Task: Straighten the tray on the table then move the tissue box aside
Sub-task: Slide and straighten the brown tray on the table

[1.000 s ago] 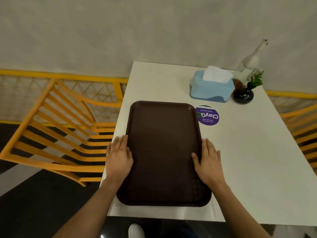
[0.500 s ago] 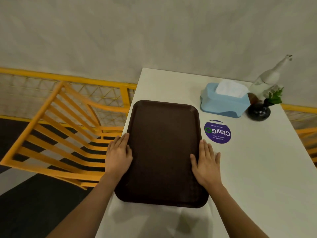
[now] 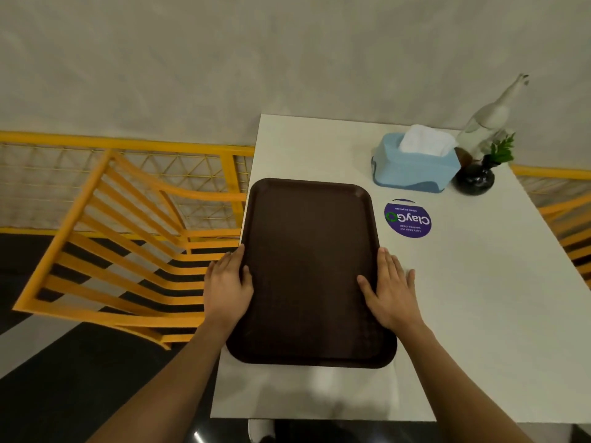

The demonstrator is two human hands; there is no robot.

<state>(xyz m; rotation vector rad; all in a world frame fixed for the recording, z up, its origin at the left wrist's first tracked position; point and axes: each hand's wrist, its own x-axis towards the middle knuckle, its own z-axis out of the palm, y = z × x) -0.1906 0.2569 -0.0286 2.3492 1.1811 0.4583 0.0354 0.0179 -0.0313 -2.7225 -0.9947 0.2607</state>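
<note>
A dark brown tray [image 3: 308,251] lies lengthwise on the white table [image 3: 479,314], close to the table's left edge. My left hand [image 3: 227,284] presses flat against the tray's left rim, thumb over the edge. Against the right rim rests my right hand [image 3: 391,292], fingers spread and thumb lying on the tray. A light blue tissue box [image 3: 412,164] with white tissue sticking out stands beyond the tray at the far right, apart from both hands.
A round purple sticker [image 3: 407,219] lies between tray and tissue box. A black vase with a green sprig [image 3: 476,177] and a clear glass bottle [image 3: 489,119] stand right of the box. An orange slatted chair [image 3: 128,251] is at the left, another at the right edge.
Both hands have slid the tray away from me, leaving bare table at its near end. The view has shifted, so the table appears further right.
</note>
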